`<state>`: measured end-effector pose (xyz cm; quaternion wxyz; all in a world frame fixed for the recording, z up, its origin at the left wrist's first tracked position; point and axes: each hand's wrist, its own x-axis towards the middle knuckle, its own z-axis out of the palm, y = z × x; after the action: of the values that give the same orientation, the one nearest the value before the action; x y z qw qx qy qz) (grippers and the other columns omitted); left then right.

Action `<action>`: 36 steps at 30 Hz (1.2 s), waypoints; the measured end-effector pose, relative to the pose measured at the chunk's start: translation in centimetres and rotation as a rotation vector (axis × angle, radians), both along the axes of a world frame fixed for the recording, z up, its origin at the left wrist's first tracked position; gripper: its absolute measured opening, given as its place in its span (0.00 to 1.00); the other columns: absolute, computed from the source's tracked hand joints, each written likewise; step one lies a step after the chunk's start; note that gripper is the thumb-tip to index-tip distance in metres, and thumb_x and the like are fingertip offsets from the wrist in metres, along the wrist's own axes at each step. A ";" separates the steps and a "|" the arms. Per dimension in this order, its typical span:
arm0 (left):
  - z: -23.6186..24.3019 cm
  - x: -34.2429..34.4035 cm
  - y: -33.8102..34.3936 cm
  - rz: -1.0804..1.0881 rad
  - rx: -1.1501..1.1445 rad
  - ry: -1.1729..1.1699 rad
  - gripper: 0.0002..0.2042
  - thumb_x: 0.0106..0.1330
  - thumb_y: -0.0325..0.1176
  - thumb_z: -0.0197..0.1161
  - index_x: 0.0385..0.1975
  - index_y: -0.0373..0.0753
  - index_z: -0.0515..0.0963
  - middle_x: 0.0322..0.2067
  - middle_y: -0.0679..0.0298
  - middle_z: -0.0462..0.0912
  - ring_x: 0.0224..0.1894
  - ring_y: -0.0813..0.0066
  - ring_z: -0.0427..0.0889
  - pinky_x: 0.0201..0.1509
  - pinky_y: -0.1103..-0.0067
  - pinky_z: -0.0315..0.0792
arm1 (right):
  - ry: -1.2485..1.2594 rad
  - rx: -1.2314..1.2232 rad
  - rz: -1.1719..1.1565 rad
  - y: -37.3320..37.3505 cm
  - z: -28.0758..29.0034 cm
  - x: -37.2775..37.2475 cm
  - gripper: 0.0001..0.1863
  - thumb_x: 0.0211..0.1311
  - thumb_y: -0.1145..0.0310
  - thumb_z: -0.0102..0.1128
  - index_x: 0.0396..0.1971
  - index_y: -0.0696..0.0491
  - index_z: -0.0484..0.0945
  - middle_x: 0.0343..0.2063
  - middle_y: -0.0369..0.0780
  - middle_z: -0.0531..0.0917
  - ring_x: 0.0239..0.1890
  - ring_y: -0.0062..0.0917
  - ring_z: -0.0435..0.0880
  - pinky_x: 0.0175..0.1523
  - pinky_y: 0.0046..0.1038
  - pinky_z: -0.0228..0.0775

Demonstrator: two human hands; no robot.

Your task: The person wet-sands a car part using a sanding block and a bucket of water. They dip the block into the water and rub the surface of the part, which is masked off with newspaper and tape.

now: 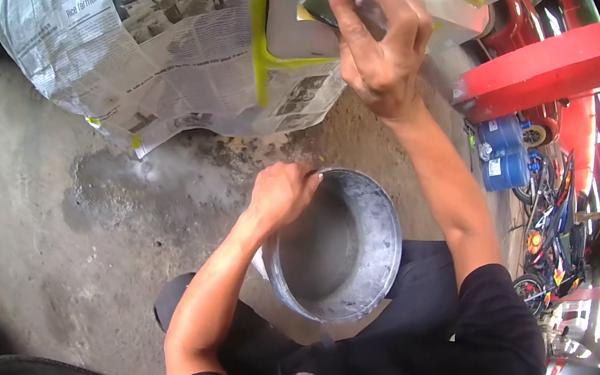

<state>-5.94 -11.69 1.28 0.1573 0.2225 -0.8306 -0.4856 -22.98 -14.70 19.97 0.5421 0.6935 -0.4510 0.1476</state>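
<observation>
Clasping a dark block against a grey panel, the right grip has yellow tape and newspaper to its left. Below it and leftward, the left grip curls over the rim of a grey bucket between the person's legs. Right of both grips are a red beam and blue jugs.
</observation>
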 end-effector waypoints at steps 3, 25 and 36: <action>-0.2 0.3 0.1 0.000 -0.016 0.050 0.17 0.76 0.45 0.62 0.40 0.36 0.87 0.30 0.45 0.87 0.39 0.40 0.88 0.47 0.52 0.81 | -0.090 0.074 -0.025 3.0 -5.1 -2.6 0.29 0.53 0.76 0.73 0.58 0.45 0.90 0.52 0.44 0.79 0.54 0.39 0.75 0.58 0.38 0.69; -0.6 0.0 -0.3 -0.022 -0.041 0.017 0.16 0.76 0.44 0.62 0.42 0.37 0.87 0.32 0.44 0.88 0.40 0.39 0.88 0.48 0.51 0.81 | -0.011 0.128 -0.026 3.1 -5.3 -2.3 0.29 0.53 0.76 0.72 0.58 0.44 0.91 0.53 0.44 0.78 0.54 0.41 0.75 0.59 0.41 0.68; -1.0 -0.1 0.0 -0.011 -0.031 0.046 0.16 0.76 0.45 0.63 0.43 0.37 0.87 0.33 0.44 0.88 0.40 0.39 0.88 0.47 0.52 0.80 | -0.015 0.079 0.002 1.8 -4.8 -2.0 0.31 0.50 0.79 0.70 0.59 0.45 0.90 0.51 0.45 0.78 0.54 0.40 0.76 0.56 0.39 0.69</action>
<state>-6.07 -11.66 0.31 0.1773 0.2042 -0.8353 -0.4787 -24.95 -12.87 15.13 0.5108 0.7137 -0.4598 0.1357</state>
